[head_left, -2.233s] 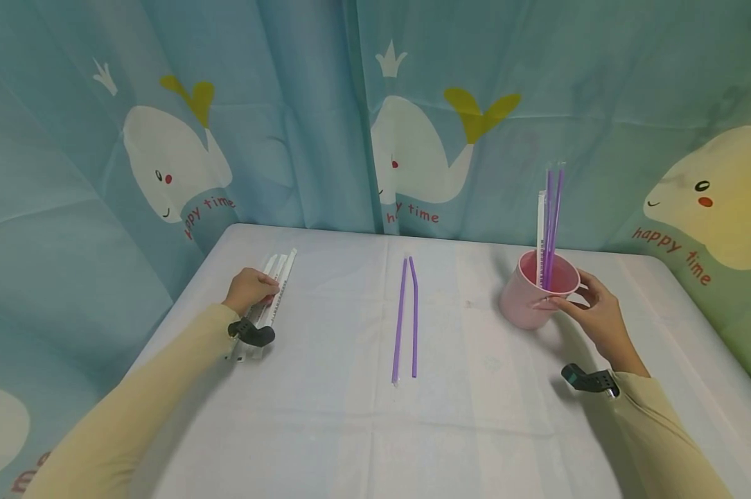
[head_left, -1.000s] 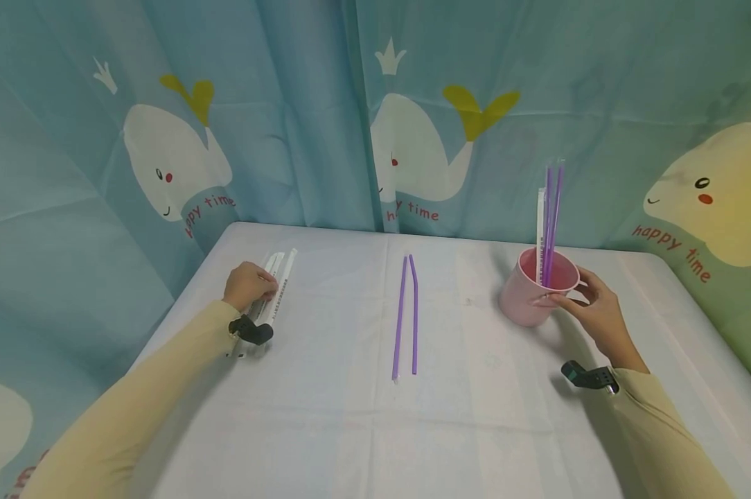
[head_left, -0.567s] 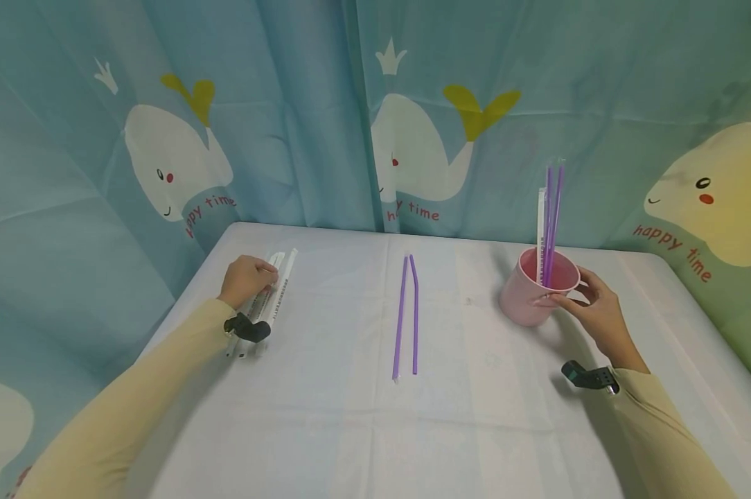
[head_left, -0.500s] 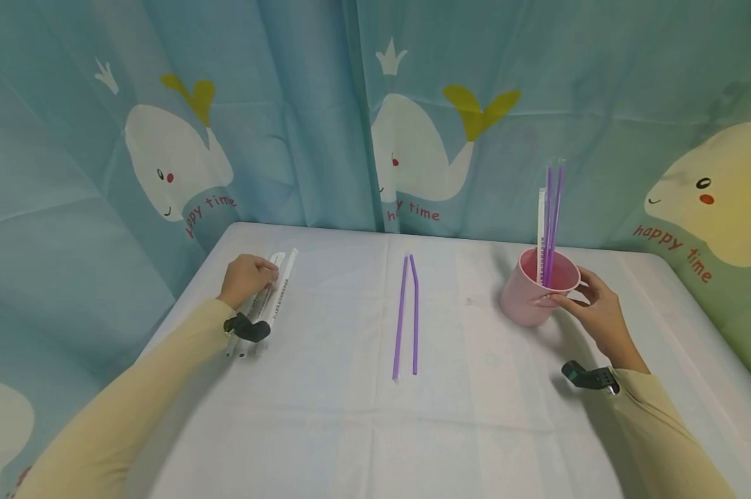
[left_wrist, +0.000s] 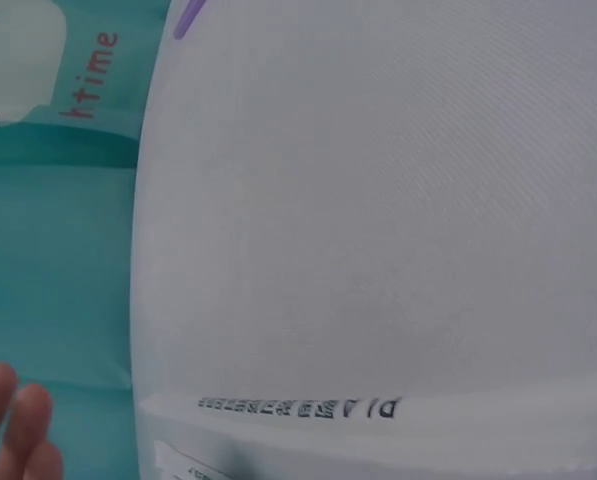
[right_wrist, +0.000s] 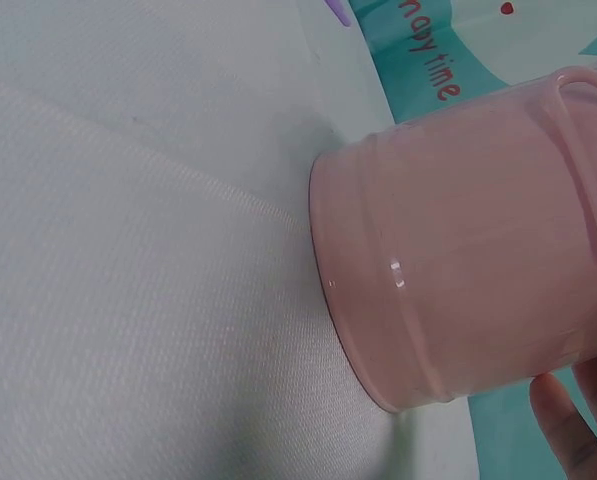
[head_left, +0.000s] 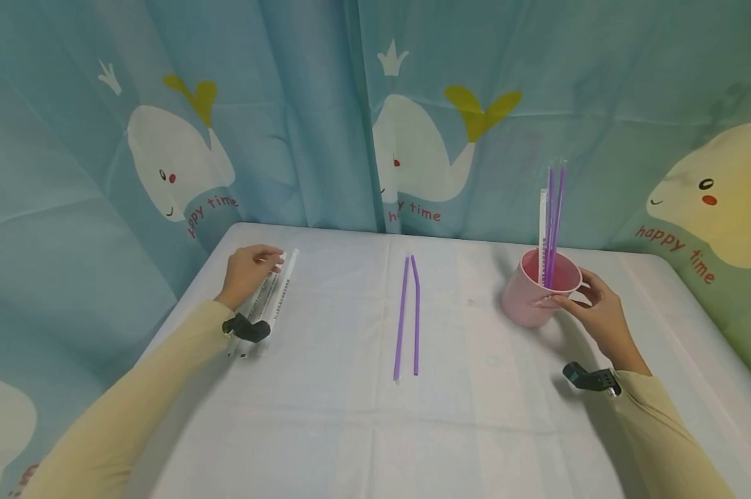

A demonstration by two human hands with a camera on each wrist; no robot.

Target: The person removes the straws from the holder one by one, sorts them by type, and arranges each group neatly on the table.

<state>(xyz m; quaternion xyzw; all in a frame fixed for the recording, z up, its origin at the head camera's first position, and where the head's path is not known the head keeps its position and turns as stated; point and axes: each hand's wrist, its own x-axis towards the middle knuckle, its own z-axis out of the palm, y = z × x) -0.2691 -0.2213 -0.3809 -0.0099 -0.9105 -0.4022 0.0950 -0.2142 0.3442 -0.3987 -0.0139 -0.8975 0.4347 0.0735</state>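
Observation:
My left hand [head_left: 246, 274] is over the far part of several white paper-wrapped straws [head_left: 282, 294] at the table's left. Its fingers are loosely bent with nothing visible between them; in the left wrist view the fingertips [left_wrist: 28, 420] stand apart from the printed wrapper [left_wrist: 298, 408]. On the right, my right hand [head_left: 600, 319] grips the pink mug [head_left: 525, 305] at its handle side, thumb near the rim. Purple straws [head_left: 556, 222] and a white wrapped straw [head_left: 542, 239] stand upright in the mug. The right wrist view shows fingertips [right_wrist: 558, 410] against the mug's side.
Two purple straws, one straight [head_left: 402, 319] and one bent near its top [head_left: 416, 319], lie mid-table. A white cloth covers the table [head_left: 325, 430]. A blue-green curtain [head_left: 325, 138] with printed whales hangs behind its far edge.
My left hand has shifted slightly away from me along the wrapped straws, and its fingers have loosened. The wrapped straws have stayed in place. My right hand and the mug have not moved.

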